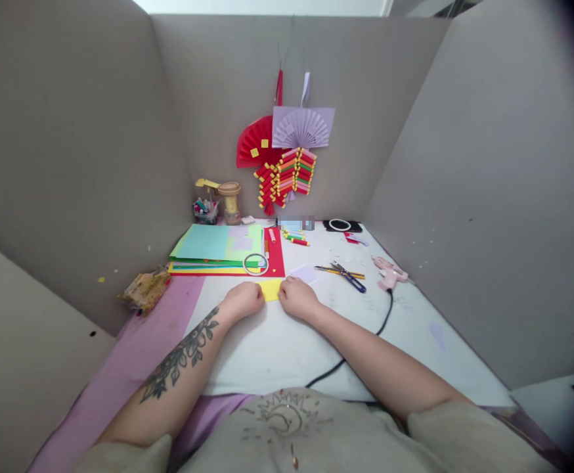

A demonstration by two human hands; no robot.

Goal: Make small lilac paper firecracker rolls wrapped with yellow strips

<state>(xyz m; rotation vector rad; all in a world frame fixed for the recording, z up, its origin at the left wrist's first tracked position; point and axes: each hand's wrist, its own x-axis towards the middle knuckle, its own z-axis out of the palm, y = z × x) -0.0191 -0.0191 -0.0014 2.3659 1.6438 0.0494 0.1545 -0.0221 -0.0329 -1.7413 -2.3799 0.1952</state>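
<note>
A small piece of yellow paper (270, 290) stretches between my two hands, low over the white table covering. My left hand (242, 299) is closed at its left edge, fingers curled under and partly hidden. At the right edge my right hand (299, 297) is closed on the same paper, its thumb side toward the sheet. Just beyond the right hand lies a pale lilac paper (305, 273). A white ring (256, 264) rests on the stacked coloured sheets (203, 243) past my left hand.
Scissors (349, 276) lie across a yellow cutter to the right. Further right sits a pink glue gun (389, 270), its black cord (388, 314) running toward me. Small paper rolls (297, 240) lie at the back. Paper fans (303, 128) hang on the grey partition.
</note>
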